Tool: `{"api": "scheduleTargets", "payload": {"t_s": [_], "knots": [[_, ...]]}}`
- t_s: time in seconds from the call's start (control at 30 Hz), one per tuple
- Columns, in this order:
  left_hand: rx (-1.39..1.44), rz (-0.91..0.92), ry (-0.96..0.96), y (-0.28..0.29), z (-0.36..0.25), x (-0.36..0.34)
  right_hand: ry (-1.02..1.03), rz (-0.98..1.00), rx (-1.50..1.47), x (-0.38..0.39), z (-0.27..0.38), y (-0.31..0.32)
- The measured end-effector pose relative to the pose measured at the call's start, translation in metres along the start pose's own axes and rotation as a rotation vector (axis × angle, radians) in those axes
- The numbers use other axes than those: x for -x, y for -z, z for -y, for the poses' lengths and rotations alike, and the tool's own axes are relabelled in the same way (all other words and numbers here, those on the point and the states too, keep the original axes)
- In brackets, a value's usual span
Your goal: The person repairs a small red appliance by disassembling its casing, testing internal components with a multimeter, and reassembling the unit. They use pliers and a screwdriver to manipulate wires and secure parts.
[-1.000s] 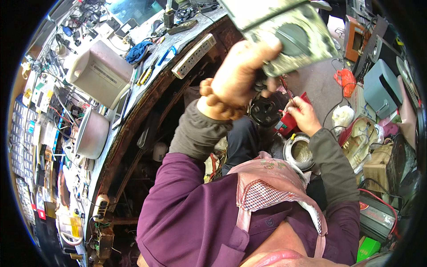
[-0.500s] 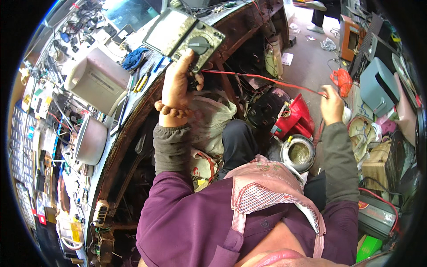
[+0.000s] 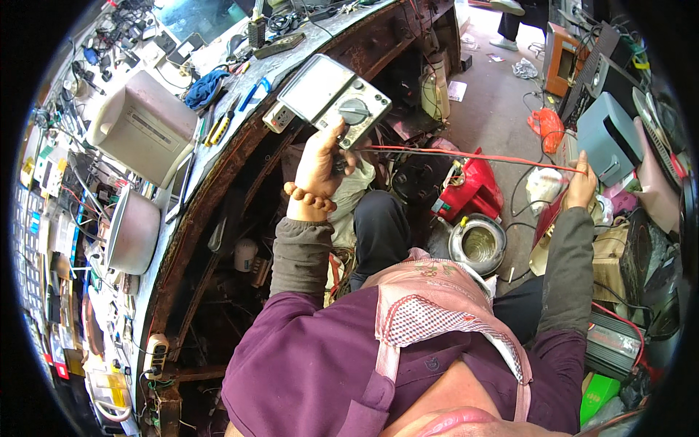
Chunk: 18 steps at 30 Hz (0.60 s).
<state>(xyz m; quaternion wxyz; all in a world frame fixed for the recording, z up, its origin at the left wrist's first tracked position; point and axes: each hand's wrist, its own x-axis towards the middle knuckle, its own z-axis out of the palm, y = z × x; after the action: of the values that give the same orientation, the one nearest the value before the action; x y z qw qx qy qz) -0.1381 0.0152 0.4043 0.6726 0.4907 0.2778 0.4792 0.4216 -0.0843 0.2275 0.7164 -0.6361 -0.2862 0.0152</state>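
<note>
Slanting from upper left to lower right, the analogue meter [image 3: 336, 102] sat in the left hand [image 3: 320, 166], its long axis pointing roughly toward the other side of the body. It lay just above the left fingers, the thumb on its face near the dial and the other fingers curled under its lower edge, so that hand was closed round it and much the nearer. The right hand [image 3: 580, 183] was well apart, out to the right, its fingers drawn together on the far end of the red lead [image 3: 408, 148]; whether they also pinched the dark lead [image 3: 419, 152] could not be told. Both leads ran almost straight between the two hands, dipping slightly rightward and crossing above the red casing [image 3: 473, 193] and beyond the round metal vessel [image 3: 478, 245].

Compared with half a second earlier, the meter stood lower and farther right in the view, with part of the power strip [image 3: 278, 116] showing beside it. The right hand had gone farther out to the right, and the dark lead now showed clearly alongside the red one.
</note>
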Motion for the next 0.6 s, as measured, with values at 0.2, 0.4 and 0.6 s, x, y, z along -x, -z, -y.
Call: {"api": "scheduleTargets", "payload": {"t_s": [0.2, 0.4, 0.6], "knots": [[0.021, -0.012, 0.044, -0.003, -0.030, -0.033, -0.349, 0.223, -0.429, 0.041, 0.066, -0.005], [0.195, -0.043, 0.152, 0.018, -0.086, -0.094, -0.275, 0.435, -0.262, 0.072, 0.082, -0.014], [0.446, -0.386, 0.256, 0.023, -0.113, -0.128, -0.324, 0.700, -0.192, 0.102, 0.098, -0.029]]}}
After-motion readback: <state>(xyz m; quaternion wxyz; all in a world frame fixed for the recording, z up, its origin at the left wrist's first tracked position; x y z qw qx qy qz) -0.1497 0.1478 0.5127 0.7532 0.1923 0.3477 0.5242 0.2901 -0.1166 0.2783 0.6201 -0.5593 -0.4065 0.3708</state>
